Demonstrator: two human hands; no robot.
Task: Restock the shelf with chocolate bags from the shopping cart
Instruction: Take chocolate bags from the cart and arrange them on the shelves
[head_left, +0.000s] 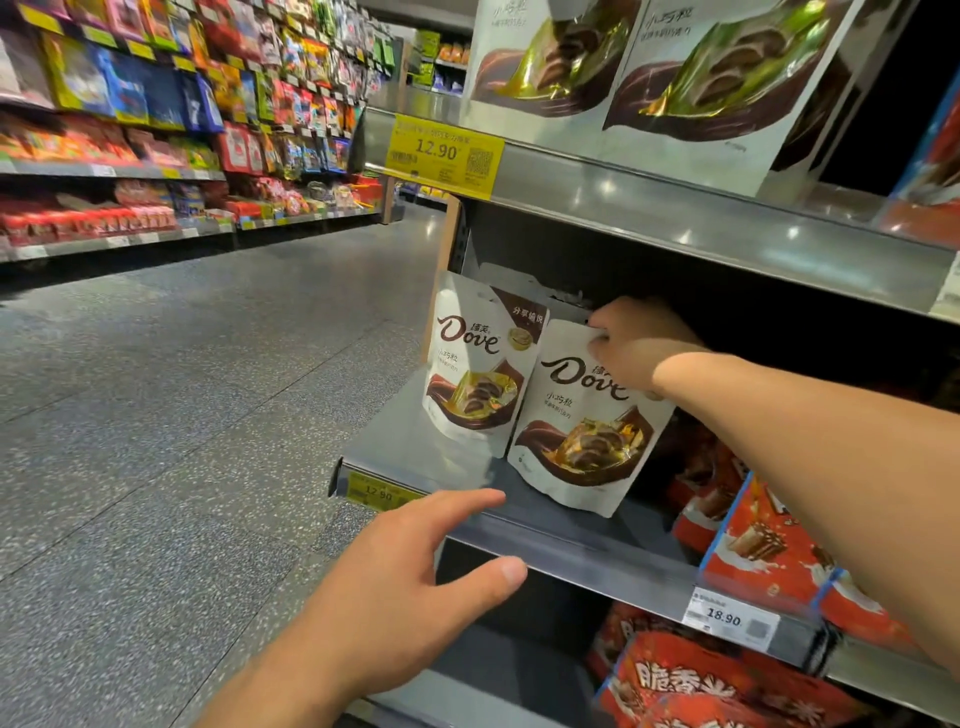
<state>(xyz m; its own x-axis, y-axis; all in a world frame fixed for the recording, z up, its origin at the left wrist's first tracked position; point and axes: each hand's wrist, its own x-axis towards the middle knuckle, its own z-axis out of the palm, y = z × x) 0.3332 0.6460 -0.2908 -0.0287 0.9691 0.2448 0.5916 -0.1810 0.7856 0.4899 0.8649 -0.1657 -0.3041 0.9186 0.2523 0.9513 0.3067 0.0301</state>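
Note:
Two white Dove chocolate bags stand on the grey middle shelf (415, 447). The left bag (478, 364) stands upright near the shelf's left end, leaning back a little. Beside it, closer to the front edge, the right bag (576, 426) tilts to the right. My right hand (639, 343) reaches in from the right and grips that bag by its top right corner. My left hand (415, 571) hovers open, fingers spread, just in front of the shelf's front edge, touching nothing. The shopping cart is out of view.
More white chocolate bags (691, 78) stand on the upper shelf above a yellow 12.90 price tag (444, 156). Red snack packs (763, 551) fill the shelf right of the Dove bags and the shelf below. An aisle floor (182, 389) and stocked shelves (156, 130) lie to the left.

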